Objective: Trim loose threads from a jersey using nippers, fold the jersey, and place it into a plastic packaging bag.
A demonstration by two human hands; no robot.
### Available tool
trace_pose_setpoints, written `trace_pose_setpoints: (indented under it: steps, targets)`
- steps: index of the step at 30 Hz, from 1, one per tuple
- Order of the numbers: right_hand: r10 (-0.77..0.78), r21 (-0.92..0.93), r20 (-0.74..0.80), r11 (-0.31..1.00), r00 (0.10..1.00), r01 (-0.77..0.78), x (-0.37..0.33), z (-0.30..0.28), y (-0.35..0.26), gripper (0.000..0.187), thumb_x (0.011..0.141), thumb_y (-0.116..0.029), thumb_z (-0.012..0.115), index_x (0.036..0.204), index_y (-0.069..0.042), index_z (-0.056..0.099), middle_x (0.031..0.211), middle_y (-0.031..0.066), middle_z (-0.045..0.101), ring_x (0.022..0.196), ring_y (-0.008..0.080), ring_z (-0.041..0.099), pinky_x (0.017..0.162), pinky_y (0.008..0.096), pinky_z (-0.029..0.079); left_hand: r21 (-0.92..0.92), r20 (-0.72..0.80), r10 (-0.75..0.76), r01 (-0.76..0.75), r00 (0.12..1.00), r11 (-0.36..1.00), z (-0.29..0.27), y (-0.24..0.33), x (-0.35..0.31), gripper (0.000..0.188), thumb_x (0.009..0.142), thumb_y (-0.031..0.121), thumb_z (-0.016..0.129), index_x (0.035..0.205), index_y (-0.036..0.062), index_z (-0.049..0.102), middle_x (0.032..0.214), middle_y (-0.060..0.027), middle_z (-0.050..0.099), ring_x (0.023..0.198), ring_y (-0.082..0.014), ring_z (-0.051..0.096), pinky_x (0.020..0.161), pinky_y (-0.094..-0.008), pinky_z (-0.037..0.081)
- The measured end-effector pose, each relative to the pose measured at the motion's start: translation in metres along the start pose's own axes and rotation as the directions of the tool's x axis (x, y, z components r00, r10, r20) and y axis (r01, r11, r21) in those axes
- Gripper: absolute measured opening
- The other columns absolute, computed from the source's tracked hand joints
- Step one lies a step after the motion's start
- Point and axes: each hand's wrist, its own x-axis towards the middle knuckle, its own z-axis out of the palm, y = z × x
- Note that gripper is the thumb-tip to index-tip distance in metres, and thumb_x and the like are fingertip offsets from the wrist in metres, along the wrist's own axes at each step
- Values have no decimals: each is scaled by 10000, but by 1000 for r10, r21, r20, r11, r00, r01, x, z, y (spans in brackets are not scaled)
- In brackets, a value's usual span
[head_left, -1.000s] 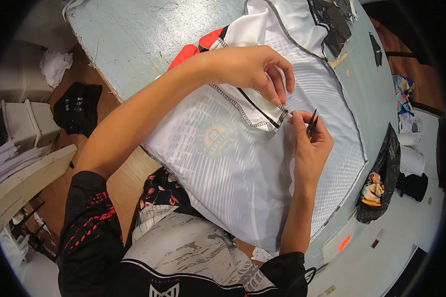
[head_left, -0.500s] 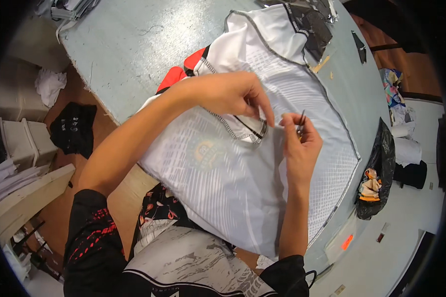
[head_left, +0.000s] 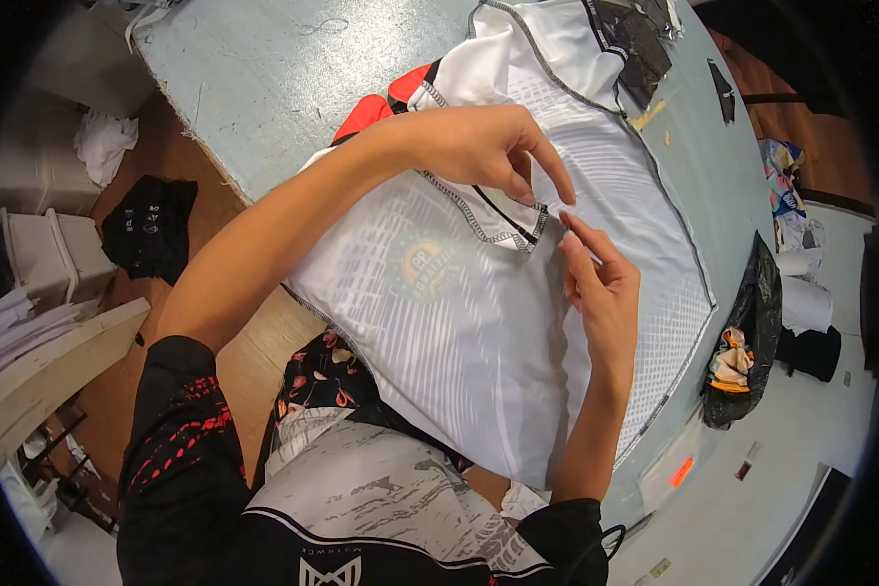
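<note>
A white garment (head_left: 459,352), inside out with dark overlocked seams and a faint round emblem showing through, lies spread before me. My left hand (head_left: 498,151) hovers over its neck-like trimmed corner (head_left: 518,232). The left index finger stretches toward the right fingertips, and the thumb hangs apart from it; I see nothing gripped there. Just right of that corner is my right hand (head_left: 606,293), its thumb and index finger brought together. What they pinch is too small to make out. The small pointed snips seen earlier in this hand no longer show.
Under the garment is a pale blue-grey table (head_left: 254,88) with loose threads. Red fabric (head_left: 366,117) peeks out beyond my left forearm. Dark scraps (head_left: 640,59) lie at the far right, and a black plastic bag (head_left: 752,332) with orange cloth sits at the right edge. Black cloth (head_left: 151,230) lies on the floor.
My view has shifted a little, moving the scene. The right fingertips have come closer to the left index finger and the trimmed corner. The snips' blade has gone out of sight.
</note>
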Motion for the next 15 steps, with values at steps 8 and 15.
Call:
trace_pose_setpoints:
  steps: [8,15]
  targets:
    - [-16,48,18,999,1000,15,14,14,-1,281,1035,-154,665,1260,3,724,891,-49,620,625,17,455,530,189,303,0,19,-28,28,999,1000,1,1,0,348,915,-27,692,1258,26,730,1086,-25,763,789,-55,627,746,-244,547]
    - [-143,17,-15,990,990,143,17,10,5,232,1007,-89,692,1212,2,751,916,-36,611,628,14,440,538,194,304,-39,-9,-5,4,1000,999,0,2,0,350,918,-19,694,1261,36,733,1066,-19,758,783,-48,622,735,-238,538]
